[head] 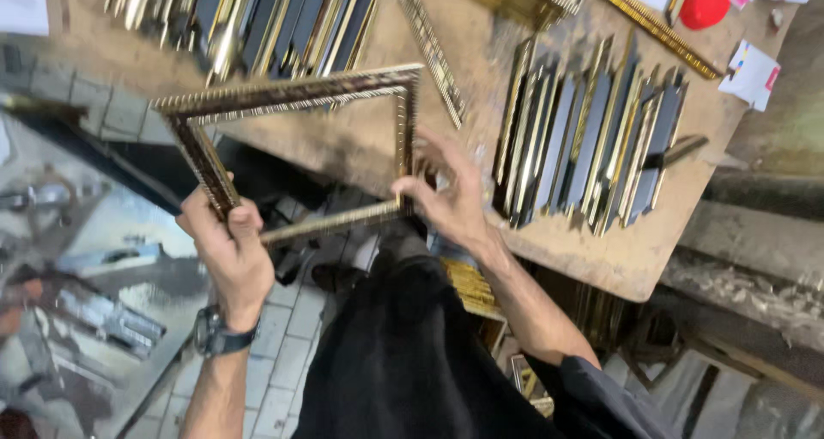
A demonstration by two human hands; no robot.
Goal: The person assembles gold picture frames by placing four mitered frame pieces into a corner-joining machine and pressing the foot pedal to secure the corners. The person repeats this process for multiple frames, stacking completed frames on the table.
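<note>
Frame (292, 147): gilt, rectangular, held in air over desk (360, 143) edge.
Left hand (225, 242): closed on lower-left corner.
Right hand (446, 194): fingers pinching lower-right corner.
Risk: corner-only grips may rack the joints or let it slip to the floor (283, 353).

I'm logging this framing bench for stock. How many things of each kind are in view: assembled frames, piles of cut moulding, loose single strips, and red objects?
Assembled frame, held in the left hand and right hand: 1
Piles of cut moulding: 3
Loose single strips: 2
Red object: 1
Total: 7
</note>
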